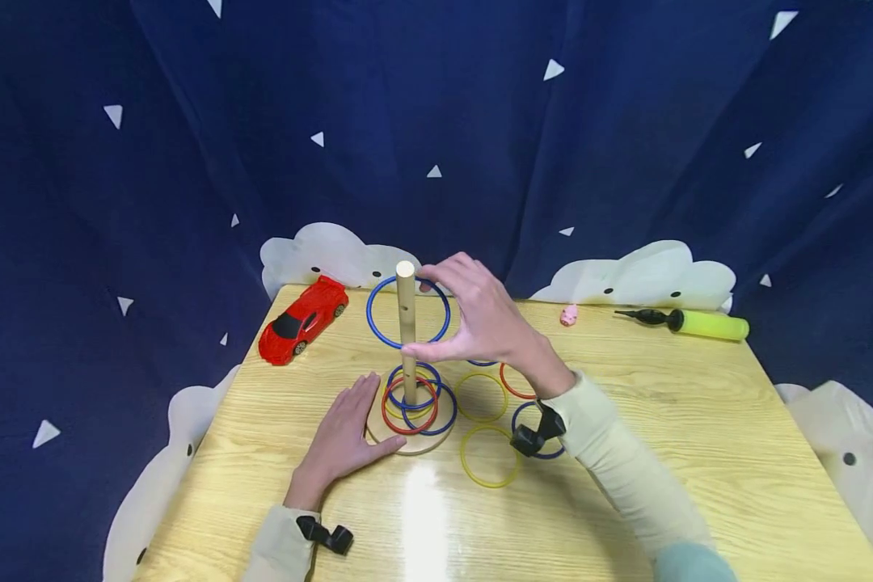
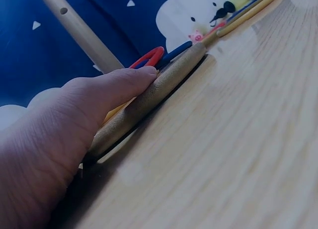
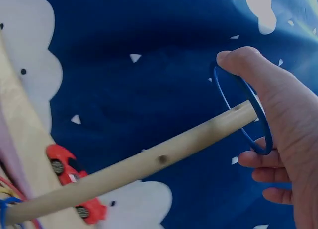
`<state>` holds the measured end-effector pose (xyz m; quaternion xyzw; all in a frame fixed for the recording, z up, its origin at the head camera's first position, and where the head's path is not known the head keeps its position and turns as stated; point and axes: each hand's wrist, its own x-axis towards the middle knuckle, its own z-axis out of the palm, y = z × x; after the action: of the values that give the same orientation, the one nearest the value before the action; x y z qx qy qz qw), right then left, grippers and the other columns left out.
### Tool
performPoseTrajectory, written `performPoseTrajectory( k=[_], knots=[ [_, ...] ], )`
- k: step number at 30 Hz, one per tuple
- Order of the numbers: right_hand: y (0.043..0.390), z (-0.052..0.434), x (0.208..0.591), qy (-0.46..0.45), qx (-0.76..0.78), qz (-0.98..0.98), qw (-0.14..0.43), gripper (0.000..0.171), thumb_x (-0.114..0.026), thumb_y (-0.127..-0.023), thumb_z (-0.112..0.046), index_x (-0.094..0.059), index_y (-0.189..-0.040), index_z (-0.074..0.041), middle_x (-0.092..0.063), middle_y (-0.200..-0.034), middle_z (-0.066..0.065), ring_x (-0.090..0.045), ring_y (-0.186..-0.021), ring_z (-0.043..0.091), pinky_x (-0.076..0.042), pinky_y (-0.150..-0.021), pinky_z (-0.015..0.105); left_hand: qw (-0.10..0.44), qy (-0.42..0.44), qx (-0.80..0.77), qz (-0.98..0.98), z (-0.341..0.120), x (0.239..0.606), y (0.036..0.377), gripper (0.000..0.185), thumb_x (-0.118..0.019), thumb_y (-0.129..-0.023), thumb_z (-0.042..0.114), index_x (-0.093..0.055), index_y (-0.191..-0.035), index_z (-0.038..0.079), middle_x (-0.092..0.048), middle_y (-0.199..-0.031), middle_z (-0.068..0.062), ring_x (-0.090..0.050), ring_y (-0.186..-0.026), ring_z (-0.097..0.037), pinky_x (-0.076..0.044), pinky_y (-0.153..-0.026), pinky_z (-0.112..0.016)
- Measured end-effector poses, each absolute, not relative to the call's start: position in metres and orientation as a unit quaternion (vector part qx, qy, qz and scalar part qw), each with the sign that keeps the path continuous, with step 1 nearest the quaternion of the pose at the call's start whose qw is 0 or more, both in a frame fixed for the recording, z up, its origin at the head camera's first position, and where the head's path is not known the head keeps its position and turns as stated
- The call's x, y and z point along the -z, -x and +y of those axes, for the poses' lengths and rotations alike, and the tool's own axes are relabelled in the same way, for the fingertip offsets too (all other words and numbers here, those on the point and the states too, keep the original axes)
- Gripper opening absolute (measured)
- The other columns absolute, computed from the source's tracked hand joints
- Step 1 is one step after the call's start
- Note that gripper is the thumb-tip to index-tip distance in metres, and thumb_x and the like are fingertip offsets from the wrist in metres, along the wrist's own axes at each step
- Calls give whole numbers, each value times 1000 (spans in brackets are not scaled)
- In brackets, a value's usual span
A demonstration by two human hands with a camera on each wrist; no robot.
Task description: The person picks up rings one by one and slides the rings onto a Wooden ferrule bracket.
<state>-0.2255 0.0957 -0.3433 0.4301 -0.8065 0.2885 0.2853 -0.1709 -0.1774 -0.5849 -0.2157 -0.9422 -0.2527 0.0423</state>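
A round wooden base (image 1: 418, 445) carries an upright wooden post (image 1: 407, 319). Around the post's foot lie a red ring (image 1: 411, 433), a yellow one and two blue ones. My right hand (image 1: 476, 311) pinches a blue ring (image 1: 369, 311) between thumb and fingers. In the right wrist view, that held ring (image 3: 267, 132) circles the post's tip (image 3: 243, 112). My left hand (image 1: 343, 432) rests at the base's left side, fingers extended and thumb spread along the front. The left wrist view shows the thumb (image 2: 124, 85) lying over the base's edge (image 2: 149, 97).
Right of the base lie two yellow rings (image 1: 489, 487), partly hidden red (image 1: 503, 380) and blue rings. A red toy car (image 1: 305, 319) stands at the back left. Toward the back right are a small pink pig (image 1: 569, 315) and a yellow-green hand pump (image 1: 709, 325). A blue curtain hangs behind the table.
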Motion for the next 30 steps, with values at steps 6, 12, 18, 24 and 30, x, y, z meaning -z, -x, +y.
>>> performPoseTrajectory(
  k=[6,12,18,24,30],
  knots=[
    [223,90,382,-424,-287,-821,252,87,-90,-62,-63,-69,-124,-5,-72,-105,3,-60,-102,20,-50,-88,37,42,209,254,-943,-175,587,170,119,-64,-80,84,-26,-167,12,-30,-171,-6,-22,-160,-25,-20,-129,-50],
    [218,90,427,-393,-268,-857,201,92,-87,-63,-70,-68,-129,-8,-71,-116,4,-59,-112,20,-52,-96,38,42,205,261,-943,-173,586,170,119,-63,-81,85,-21,-169,16,-28,-172,-7,-22,-160,-27,-19,-129,-51],
    [218,93,471,-365,-249,-884,157,92,-84,-65,-74,-67,-131,-11,-65,-120,1,-56,-116,19,-52,-97,39,56,212,258,-941,-173,586,172,119,-66,-81,83,-23,-168,14,-31,-171,-8,-24,-159,-28,-23,-127,-54],
    [220,96,510,-340,-245,-899,129,91,-82,-67,-76,-68,-129,-10,-67,-118,6,-55,-113,19,-51,-98,39,53,215,259,-940,-173,585,173,118,-68,-81,80,-27,-166,10,-32,-170,-10,-24,-159,-27,-23,-128,-52],
    [220,100,535,-317,-235,-911,125,93,-79,-70,-75,-66,-135,-10,-66,-122,5,-57,-114,20,-50,-99,41,43,214,245,-945,-175,587,174,118,-65,-82,82,-26,-167,10,-29,-171,-7,-21,-160,-24,-21,-129,-49]
  ],
)
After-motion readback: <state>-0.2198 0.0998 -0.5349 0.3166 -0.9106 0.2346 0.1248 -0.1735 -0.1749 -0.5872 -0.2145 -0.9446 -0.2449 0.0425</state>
